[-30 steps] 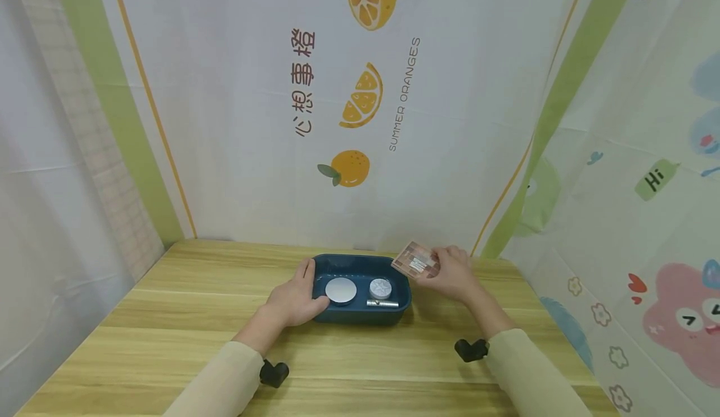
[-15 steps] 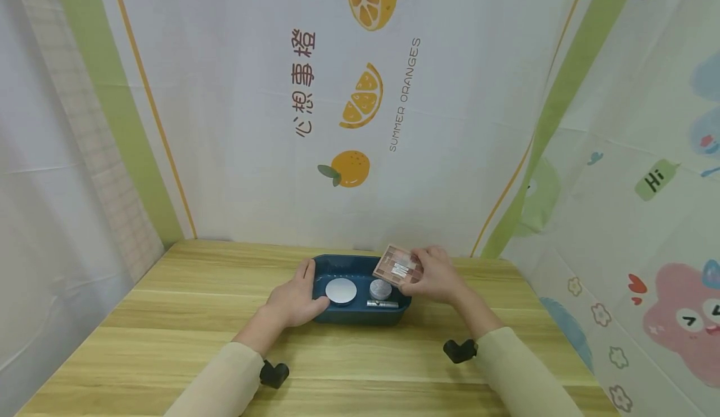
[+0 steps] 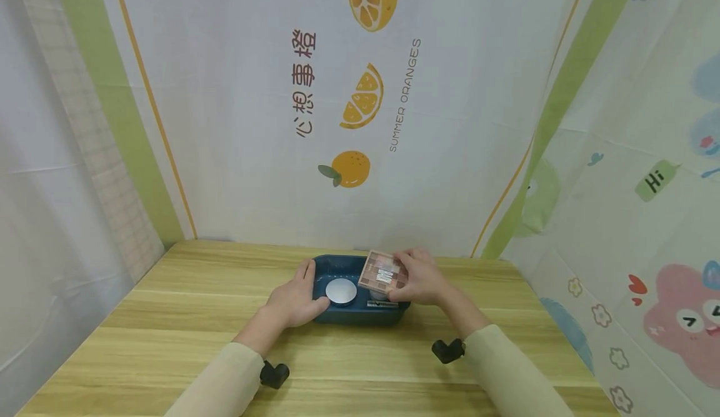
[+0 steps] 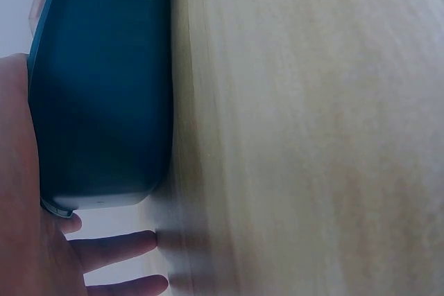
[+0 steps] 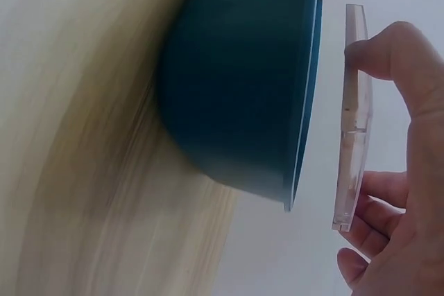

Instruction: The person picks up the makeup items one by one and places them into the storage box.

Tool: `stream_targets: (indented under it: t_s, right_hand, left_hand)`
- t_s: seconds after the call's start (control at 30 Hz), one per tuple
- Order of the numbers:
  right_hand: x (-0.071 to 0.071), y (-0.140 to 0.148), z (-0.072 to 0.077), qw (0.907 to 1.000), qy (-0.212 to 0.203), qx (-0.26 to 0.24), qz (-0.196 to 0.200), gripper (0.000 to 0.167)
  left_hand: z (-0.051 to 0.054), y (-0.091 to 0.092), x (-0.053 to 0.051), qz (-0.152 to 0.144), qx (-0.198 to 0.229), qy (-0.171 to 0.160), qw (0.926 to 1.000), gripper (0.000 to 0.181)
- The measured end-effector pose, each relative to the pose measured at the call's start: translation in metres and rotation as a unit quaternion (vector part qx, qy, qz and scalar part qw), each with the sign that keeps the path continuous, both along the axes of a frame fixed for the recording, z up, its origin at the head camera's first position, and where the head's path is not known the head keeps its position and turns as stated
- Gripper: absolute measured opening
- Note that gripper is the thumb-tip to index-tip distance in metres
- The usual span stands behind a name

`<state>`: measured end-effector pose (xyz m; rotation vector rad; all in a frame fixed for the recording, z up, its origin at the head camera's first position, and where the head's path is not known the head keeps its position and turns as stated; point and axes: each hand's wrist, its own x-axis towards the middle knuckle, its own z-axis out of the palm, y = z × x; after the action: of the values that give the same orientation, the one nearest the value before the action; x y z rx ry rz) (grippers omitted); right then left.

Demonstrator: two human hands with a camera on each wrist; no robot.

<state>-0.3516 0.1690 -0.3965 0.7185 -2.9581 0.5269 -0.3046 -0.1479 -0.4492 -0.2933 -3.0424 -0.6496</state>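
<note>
A dark blue plastic storage bin (image 3: 360, 317) stands at the back of the table. My left hand (image 3: 295, 296) holds its left end, thumb over the front rim and fingers along the outer end wall. In my right hand (image 3: 423, 278) is an eyeshadow palette (image 3: 381, 272) with a clear lid, pinched by its edges and tilted above the bin's right half. The right wrist view shows the palette (image 5: 352, 116) apart from the bin's rim. Inside the bin lie a round white disc (image 3: 340, 291) and a silver tube (image 3: 382, 304). A small round silvery case is mostly hidden under the palette.
The wood-grain table (image 3: 225, 317) extends on both sides of the bin and in front. Behind it hangs a white curtain (image 3: 247, 173) with orange prints; another printed curtain (image 3: 619, 229) hangs on the right. Black wrist mounts (image 3: 448, 351) sit at both cuffs.
The right hand has carried the palette leftward, from beyond the bin's right rim to over its right half, covering the round case. The left hand and the bin have stayed in place.
</note>
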Motion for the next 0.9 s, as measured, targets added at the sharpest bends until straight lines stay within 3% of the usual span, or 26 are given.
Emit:
stream_targets:
  t_s: [0.27,0.5,0.9]
  right_hand:
    - [0.001,-0.013,-0.004,0.9995,-0.009,0.001,0.030,0.103]
    - [0.000,-0.024,-0.005,0.9987,-0.015,-0.004,0.049,0.086]
    - [-0.007,-0.038,-0.014,0.9963,-0.051,0.017,0.067,0.076]
  left_hand:
    - [0.000,0.002,0.001,0.006,-0.004,0.002,1.0000,0.104]
    - [-0.001,0.002,-0.001,0.008,-0.006,0.004,0.9999,0.104]
    - [-0.004,0.000,-0.002,0.005,-0.007,0.002,1.0000,0.104]
